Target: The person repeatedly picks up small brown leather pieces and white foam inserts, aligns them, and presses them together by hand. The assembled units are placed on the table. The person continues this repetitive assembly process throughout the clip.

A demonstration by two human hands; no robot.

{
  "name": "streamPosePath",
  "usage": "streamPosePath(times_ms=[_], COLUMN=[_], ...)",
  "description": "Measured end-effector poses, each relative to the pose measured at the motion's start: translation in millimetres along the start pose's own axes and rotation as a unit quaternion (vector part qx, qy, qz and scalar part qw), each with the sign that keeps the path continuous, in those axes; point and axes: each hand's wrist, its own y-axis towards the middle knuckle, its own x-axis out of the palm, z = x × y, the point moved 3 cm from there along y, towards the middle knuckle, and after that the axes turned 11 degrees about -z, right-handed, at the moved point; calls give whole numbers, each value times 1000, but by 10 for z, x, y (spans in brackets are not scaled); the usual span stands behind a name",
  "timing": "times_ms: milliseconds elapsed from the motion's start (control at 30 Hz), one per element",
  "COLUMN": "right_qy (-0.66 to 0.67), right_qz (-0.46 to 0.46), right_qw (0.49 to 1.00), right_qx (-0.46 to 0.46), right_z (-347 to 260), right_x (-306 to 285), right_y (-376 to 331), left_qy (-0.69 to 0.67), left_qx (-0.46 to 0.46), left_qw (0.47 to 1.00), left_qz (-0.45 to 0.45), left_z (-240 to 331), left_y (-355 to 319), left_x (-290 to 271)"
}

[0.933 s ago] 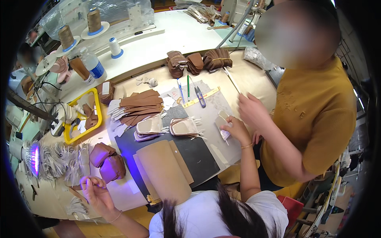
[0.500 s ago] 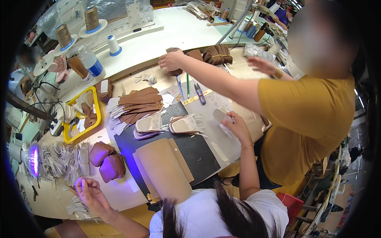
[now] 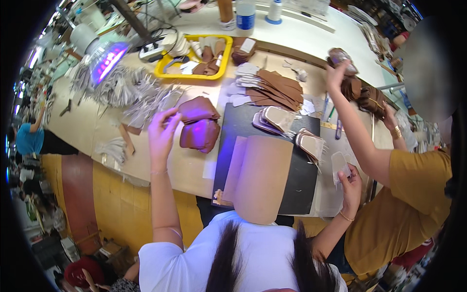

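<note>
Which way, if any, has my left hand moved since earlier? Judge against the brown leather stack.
Yes. The left hand has gone from the table's near edge up to the brown leather stack, fingertips at it.

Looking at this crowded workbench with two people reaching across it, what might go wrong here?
The left hand reaches at the stacked brown leather pieces near the table's front; a nudge might slide them off the stack. The right hand holds a pale insole piece close under the co-worker's arm, so the two might bump. The purple lamp glares over the work, which may hide flaws.
</note>
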Motion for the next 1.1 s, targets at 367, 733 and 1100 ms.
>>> streamPosePath(times_ms=[367, 733, 1100], right_qy=[13, -17, 41], right_qz=[-68, -83, -136], right_qw=[998, 996, 990], right_qx=[-8, -38, -6], right_z=[-126, -118, -223], right_x=[206, 260, 347], right_y=[-54, -19, -49], left_qy=[328, 316, 367], left_qx=[47, 50, 44], left_qw=[942, 940, 914], left_qz=[-55, -116, -169], left_z=[-52, 61, 167], left_y=[283, 307, 329], left_x=[106, 133, 203])
